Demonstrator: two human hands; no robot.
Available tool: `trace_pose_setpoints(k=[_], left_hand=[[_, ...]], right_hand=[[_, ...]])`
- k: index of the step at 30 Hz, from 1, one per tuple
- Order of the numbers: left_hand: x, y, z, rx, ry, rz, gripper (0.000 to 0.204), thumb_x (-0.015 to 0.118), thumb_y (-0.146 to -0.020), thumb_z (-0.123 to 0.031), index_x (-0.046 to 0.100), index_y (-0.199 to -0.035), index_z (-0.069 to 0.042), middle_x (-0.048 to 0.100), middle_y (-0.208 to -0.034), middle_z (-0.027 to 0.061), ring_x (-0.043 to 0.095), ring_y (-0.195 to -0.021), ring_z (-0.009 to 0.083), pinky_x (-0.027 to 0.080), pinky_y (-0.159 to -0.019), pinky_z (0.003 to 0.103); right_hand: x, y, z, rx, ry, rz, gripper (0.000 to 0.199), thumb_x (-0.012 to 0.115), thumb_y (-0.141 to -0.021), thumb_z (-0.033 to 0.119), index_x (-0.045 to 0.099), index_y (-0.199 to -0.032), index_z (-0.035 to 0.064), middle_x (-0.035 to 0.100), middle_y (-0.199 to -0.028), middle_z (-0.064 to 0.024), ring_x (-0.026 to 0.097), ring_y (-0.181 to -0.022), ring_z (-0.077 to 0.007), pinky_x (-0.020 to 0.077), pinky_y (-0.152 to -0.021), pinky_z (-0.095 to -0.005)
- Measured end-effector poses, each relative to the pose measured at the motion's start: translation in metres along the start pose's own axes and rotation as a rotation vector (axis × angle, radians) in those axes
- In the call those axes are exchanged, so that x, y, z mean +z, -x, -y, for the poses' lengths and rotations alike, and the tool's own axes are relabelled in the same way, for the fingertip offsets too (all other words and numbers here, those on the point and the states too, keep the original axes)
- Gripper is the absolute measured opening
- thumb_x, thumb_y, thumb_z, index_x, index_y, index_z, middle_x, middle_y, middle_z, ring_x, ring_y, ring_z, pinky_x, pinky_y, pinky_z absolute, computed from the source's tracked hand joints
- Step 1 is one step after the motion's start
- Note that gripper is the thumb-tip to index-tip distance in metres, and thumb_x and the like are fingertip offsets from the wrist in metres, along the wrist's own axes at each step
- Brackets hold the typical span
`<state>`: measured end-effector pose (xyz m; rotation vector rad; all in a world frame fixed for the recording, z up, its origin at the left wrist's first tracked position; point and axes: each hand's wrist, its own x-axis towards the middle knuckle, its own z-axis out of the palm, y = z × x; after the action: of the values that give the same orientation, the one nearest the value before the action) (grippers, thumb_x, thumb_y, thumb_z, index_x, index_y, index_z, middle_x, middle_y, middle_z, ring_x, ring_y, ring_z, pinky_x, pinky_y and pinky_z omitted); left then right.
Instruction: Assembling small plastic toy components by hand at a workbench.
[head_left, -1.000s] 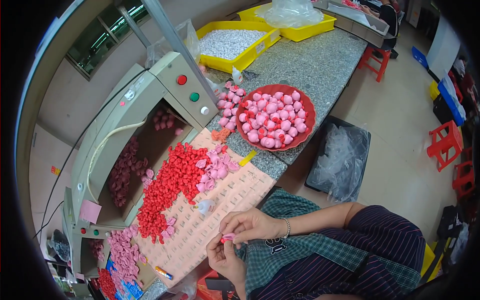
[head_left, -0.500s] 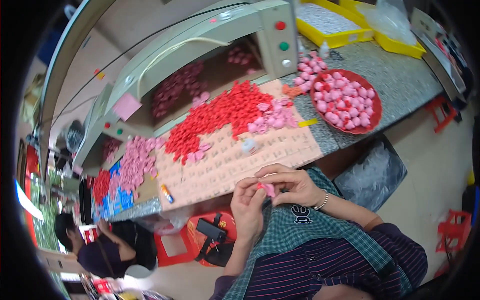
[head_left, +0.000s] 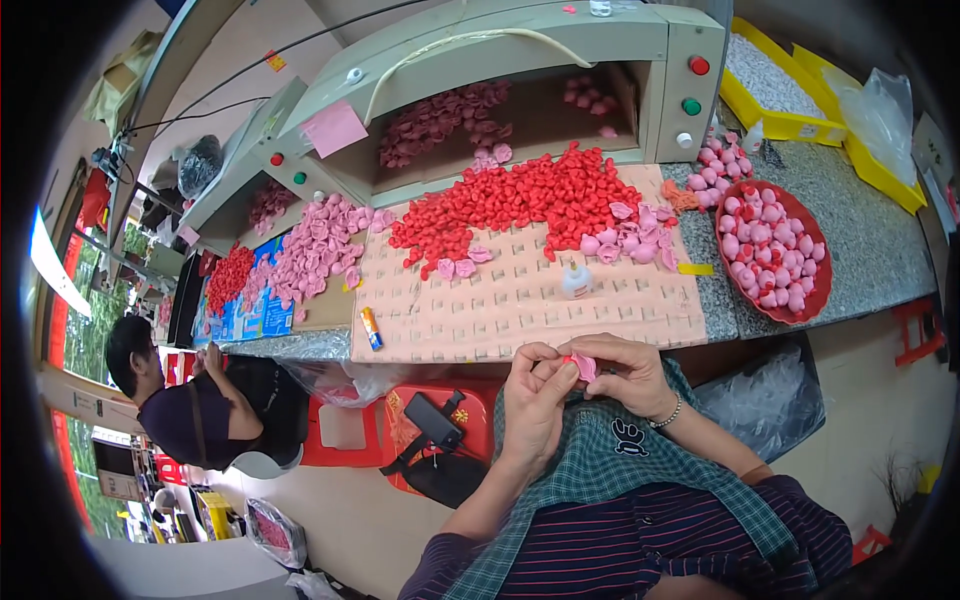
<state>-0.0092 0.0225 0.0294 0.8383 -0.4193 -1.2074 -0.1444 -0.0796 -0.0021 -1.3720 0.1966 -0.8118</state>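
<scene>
Above my lap, at the table's front edge, both hands work on one small pink and red soft plastic piece (head_left: 584,369). My left hand (head_left: 536,405) is closed, its thumb and fingers pinching the red side. My right hand (head_left: 632,376), with a beaded bracelet at the wrist, grips the pink, cup-like side. Fingers hide part of the piece. Beyond my hands, a small white bottle (head_left: 576,282) stands on the patterned peach sheet (head_left: 480,325). Behind it lies a heap of small red pieces (head_left: 500,205), with pink petal-like pieces (head_left: 640,240) at its right end.
A red basket (head_left: 823,288) of pink-and-red balls stands at the right. Behind the heaps is a grey machine (head_left: 560,45) with an open slot. Pink pieces (head_left: 318,245) lie left, near an orange-yellow tube (head_left: 371,328). A co-worker (head_left: 200,400) sits far left beyond a red stool (head_left: 400,400).
My view has turned, so the table and machine sit farther right in the picture. Both hands still grip the piece, and more of its pink side shows between the fingers.
</scene>
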Motion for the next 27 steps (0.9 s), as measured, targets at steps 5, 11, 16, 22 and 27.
trace_pose_setpoints(k=[5, 11, 16, 22, 27], left_hand=[[0.006, -0.007, 0.004, 0.018, 0.028, -0.027, 0.025, 0.061, -0.094, 0.000, 0.047, -0.113, -0.006, 0.065, -0.103, 0.0125, 0.063, -0.096, 0.0173, 0.050, -0.087, 0.033], [0.018, -0.028, 0.001, -0.110, -0.030, 0.000, 0.023, 0.058, -0.097, -0.004, 0.046, -0.117, -0.002, 0.067, -0.102, 0.0145, 0.065, -0.090, 0.0188, 0.052, -0.083, 0.033], [-0.004, -0.050, 0.015, 0.200, -0.531, -0.138, 0.029, 0.056, -0.098, -0.006, 0.045, -0.124, 0.000, 0.060, -0.123, 0.0166, 0.061, -0.104, 0.0169, 0.049, -0.087, 0.029], [-0.016, -0.098, 0.024, 0.496, -0.941, -0.202, 0.050, 0.074, -0.083, -0.005, 0.048, -0.126, 0.002, 0.057, -0.120, 0.0141, 0.055, -0.111, 0.0208, 0.044, -0.096, 0.034], [-0.012, -0.113, 0.031, 0.465, -0.953, -0.175, 0.052, 0.077, -0.081, -0.006, 0.052, -0.126, 0.002, 0.058, -0.119, 0.0134, 0.056, -0.111, 0.0216, 0.045, -0.097, 0.034]], right_hand=[[-0.010, -0.002, -0.014, 0.008, -0.090, 0.048, 0.052, 0.075, -0.085, 0.010, 0.056, -0.132, -0.0013, 0.062, -0.127, -0.0164, 0.064, -0.105, -0.0179, 0.0573, -0.080, -0.0284], [-0.028, -0.006, -0.022, 0.210, -0.320, -0.070, 0.042, 0.066, -0.092, 0.009, 0.057, -0.131, -0.0025, 0.066, -0.116, -0.0139, 0.063, -0.078, -0.0125, 0.0536, -0.066, -0.0250], [-0.044, -0.014, -0.026, 0.216, -0.692, -0.263, 0.045, 0.058, -0.098, 0.028, 0.053, -0.133, -0.0005, 0.066, -0.115, -0.0173, 0.067, -0.080, -0.0211, 0.0547, -0.072, -0.0307], [-0.050, -0.016, -0.029, 0.285, -0.829, -0.358, 0.047, 0.058, -0.098, 0.031, 0.050, -0.136, 0.0043, 0.062, -0.122, -0.0186, 0.068, -0.082, -0.0237, 0.0556, -0.074, -0.0327], [-0.050, -0.018, -0.032, 0.200, -0.880, -0.363, 0.046, 0.060, -0.098, 0.023, 0.049, -0.138, 0.0047, 0.061, -0.123, -0.0209, 0.067, -0.084, -0.0228, 0.0544, -0.076, -0.0307]])
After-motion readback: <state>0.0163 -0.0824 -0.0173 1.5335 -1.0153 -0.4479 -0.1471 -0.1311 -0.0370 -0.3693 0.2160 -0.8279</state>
